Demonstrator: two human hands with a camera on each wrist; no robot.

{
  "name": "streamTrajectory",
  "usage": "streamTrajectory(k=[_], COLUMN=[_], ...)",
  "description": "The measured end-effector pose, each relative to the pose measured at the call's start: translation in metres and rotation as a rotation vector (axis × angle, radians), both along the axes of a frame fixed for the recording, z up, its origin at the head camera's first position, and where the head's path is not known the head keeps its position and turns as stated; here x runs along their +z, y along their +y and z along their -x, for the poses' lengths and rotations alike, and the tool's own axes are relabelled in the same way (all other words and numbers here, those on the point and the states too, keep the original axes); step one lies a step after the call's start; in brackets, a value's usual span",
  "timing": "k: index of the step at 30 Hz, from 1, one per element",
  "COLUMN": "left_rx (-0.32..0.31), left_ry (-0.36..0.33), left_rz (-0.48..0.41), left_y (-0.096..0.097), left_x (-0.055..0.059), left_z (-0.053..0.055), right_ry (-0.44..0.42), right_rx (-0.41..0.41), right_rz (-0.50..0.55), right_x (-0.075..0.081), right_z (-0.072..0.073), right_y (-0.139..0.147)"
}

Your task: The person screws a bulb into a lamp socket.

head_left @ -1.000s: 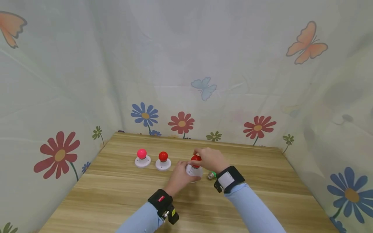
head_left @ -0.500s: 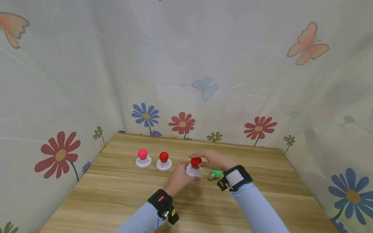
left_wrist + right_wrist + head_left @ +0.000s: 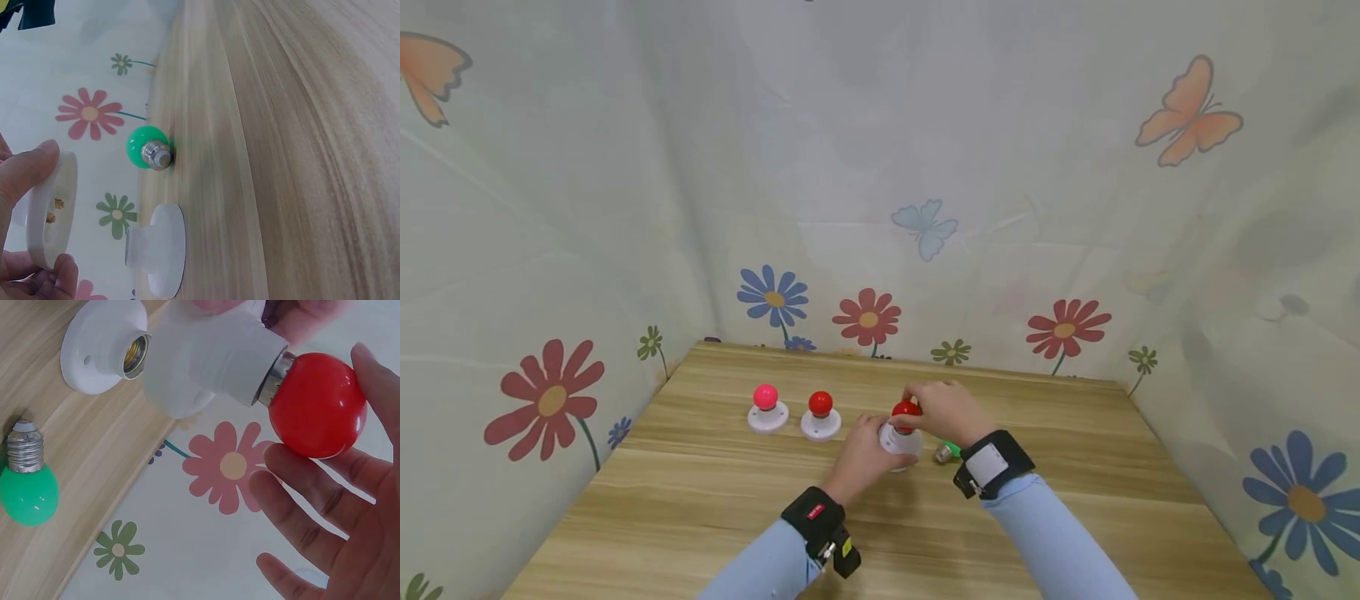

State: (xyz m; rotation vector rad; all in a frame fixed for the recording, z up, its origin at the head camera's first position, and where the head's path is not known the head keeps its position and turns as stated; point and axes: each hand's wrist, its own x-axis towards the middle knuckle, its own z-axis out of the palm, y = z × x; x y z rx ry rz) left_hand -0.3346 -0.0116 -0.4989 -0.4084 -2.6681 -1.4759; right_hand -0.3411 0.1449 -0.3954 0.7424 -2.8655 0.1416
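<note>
My left hand point(image 3: 859, 460) grips the rim of a white lamp holder point(image 3: 219, 356), raised off the table; its hollow underside with brass terminals shows in the left wrist view. A red light bulb point(image 3: 319, 406) sits in this holder, some of its metal screw cap visible at the socket mouth. Thumb and fingers of my right hand point(image 3: 950, 412) pinch the bulb's round glass. Below them on the table lies a green bulb point(image 3: 30, 495) on its side. Beside it stands another white lamp holder point(image 3: 167, 250), its threaded socket bare in the right wrist view.
To the left on the wooden table point(image 3: 700, 500) stand a pink bulb point(image 3: 765, 397) and a second red bulb point(image 3: 821, 404), each upright in a white holder. A flower-printed curtain point(image 3: 1000, 275) borders the table at the back and sides.
Half a second ago my right fingers were spread looser and further right, with more of the green bulb showing. They have turned back round the red bulb. My left hand stays in place.
</note>
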Motion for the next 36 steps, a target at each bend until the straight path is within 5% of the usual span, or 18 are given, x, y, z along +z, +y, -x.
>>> streamTrajectory(k=[8, 15, 20, 26, 36], left_rx=[-0.001, -0.004, -0.004, -0.008, 0.004], left_ry=[0.007, 0.045, 0.019, 0.02, -0.015], left_rz=[-0.018, -0.024, -0.043, -0.039, -0.018], left_y=[-0.001, -0.001, -0.001, -0.001, 0.0], left_x=[-0.003, -0.003, 0.0, 0.002, 0.002], left_z=[0.002, 0.002, 0.0, -0.002, -0.004], right_ry=[0.017, -0.278, -0.314, -0.288, -0.07], right_rx=[0.011, 0.293, 0.393, 0.353, 0.046], right_rz=[0.014, 0.206, 0.184, 0.176, 0.089], right_x=[-0.003, 0.003, 0.007, 0.009, 0.005], right_z=[0.0, 0.004, 0.006, 0.005, 0.001], right_y=[0.0, 0.017, 0.022, 0.02, 0.007])
